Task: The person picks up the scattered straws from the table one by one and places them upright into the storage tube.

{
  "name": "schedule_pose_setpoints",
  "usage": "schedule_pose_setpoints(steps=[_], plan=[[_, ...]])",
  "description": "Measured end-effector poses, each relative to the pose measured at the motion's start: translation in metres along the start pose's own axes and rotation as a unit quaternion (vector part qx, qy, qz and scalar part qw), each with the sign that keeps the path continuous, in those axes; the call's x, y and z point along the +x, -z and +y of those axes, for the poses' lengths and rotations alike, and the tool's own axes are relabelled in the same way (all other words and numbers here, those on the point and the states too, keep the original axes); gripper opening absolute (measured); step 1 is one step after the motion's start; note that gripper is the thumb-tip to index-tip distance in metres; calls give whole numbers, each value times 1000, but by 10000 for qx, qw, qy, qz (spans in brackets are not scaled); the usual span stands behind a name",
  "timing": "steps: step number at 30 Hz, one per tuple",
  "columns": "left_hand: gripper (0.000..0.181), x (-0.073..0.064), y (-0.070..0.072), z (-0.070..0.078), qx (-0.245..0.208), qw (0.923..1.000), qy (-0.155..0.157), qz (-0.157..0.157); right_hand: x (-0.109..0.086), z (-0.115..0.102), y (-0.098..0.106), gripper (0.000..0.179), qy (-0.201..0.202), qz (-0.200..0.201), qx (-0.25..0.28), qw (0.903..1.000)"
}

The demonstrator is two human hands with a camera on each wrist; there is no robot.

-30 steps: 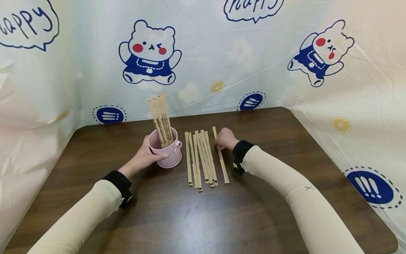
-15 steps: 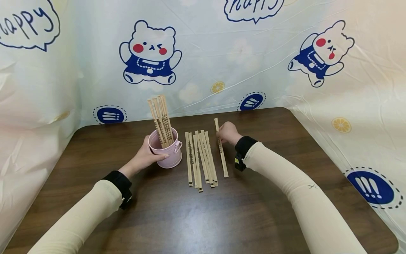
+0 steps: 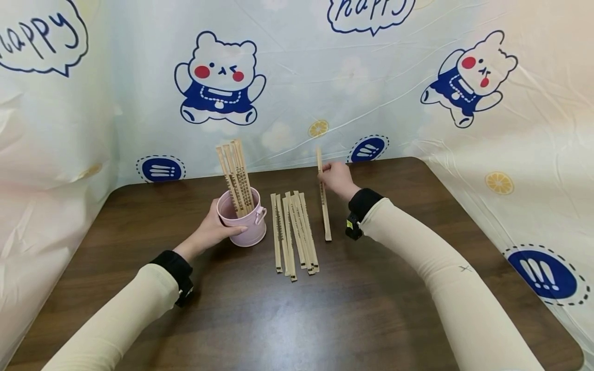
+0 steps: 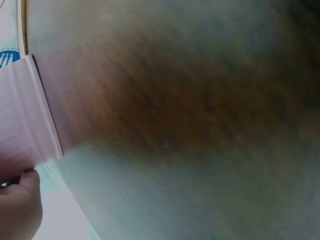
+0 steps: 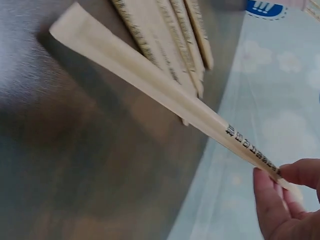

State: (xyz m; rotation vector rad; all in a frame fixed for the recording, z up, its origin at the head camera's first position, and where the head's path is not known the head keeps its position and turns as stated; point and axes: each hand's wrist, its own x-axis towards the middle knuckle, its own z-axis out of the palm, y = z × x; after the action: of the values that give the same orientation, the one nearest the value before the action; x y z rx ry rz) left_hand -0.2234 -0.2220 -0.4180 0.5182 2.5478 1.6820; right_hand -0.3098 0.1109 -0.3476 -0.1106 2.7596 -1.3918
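My left hand point(image 3: 211, 229) grips a small pink metal pail point(image 3: 248, 237), its thumb across the front below the rim. Several long paper-wrapped sticks point(image 3: 234, 172) stand in the pail, leaning to the left. Raised over the back of the table, my right hand point(image 3: 337, 179) pinches one paper-wrapped stick point(image 3: 324, 211) in its upper part. In the right wrist view, thumb and fingers meet near one end of this tan wrapper point(image 5: 165, 97) with dark print. More wrapped sticks point(image 3: 294, 232) lie side by side between the hands. The left wrist view catches the pail's side point(image 4: 25, 115).
The brown wooden table point(image 3: 297, 319) has rounded far corners. Behind it and along both sides hangs a pale printed curtain point(image 3: 297, 77) with cartoon bears. Black wrist bands point(image 3: 174, 270) sit over cream sleeves.
My right hand has moved up and away with its stick, which is now more upright and farther from the row. The left hand and pail have stayed in place.
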Motion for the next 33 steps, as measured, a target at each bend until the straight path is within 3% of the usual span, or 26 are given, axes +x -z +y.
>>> schedule_pose_setpoints(steps=[3, 7, 12, 17, 26, 33], plan=[[100, 1, 0, 0, -15, 10000, -86, -22, 2, -7, 6, 30, 336, 202, 6, 9992], [102, -3, 0, 2, 36, 9995, 308, 16, 3, -18, 11, 33, 668, 435, 66, 9968], [103, -4, 0, 4, 30, 9985, 545, 28, 2, -31, 17, 34, 903, 662, 252, 9934], [103, -3, 0, 4, 102, 9985, 533, 36, 3, -42, 24, 34, 1142, 744, 552, 9891], [100, -1, 0, 3, 72, 9999, 135, -21, 9, -74, 34, 31, 1517, 1106, 1122, 9758], [101, 0, 0, 1, 22, 10000, 45, -30, -1, -104, 34, 30, 1768, 979, 1715, 9642]])
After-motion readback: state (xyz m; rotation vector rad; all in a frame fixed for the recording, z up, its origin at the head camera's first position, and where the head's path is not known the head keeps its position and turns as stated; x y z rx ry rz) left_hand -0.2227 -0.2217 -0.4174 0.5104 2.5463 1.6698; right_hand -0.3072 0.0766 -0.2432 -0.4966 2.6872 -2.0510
